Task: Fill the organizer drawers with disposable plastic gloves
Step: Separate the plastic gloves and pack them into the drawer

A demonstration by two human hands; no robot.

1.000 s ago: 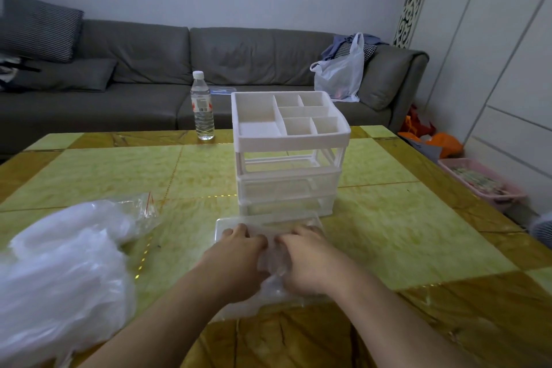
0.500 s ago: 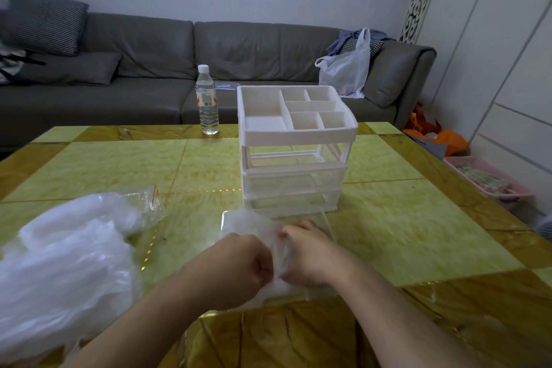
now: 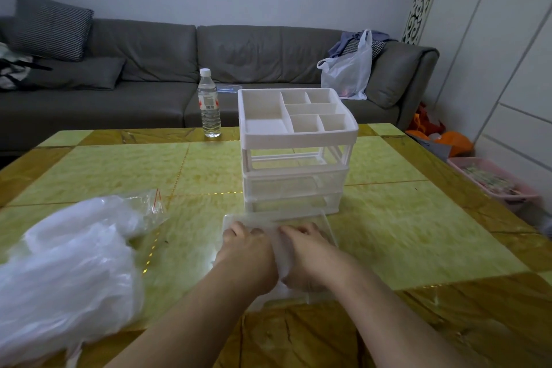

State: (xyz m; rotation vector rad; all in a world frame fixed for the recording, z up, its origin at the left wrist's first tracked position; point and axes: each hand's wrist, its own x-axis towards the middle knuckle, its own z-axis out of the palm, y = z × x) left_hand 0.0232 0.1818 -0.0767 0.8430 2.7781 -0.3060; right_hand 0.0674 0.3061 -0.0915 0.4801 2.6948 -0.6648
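A white organizer stands mid-table with a divided tray on top, an open slot under the tray and two drawers pushed in below. A clear drawer lies on the table just in front of it. Thin clear gloves lie inside that drawer. My left hand and my right hand sit side by side in the drawer, fingers stretched forward and pressing the gloves down. A big bag of clear gloves lies at the near left.
A water bottle stands at the table's far edge, left of the organizer. Behind the table is a grey sofa with a white plastic bag on it. A pink basket sits on the floor at right.
Half a second ago both hands pinched a glove lifted above the drawer. They have since moved forward and down, and now press it flat into the drawer.
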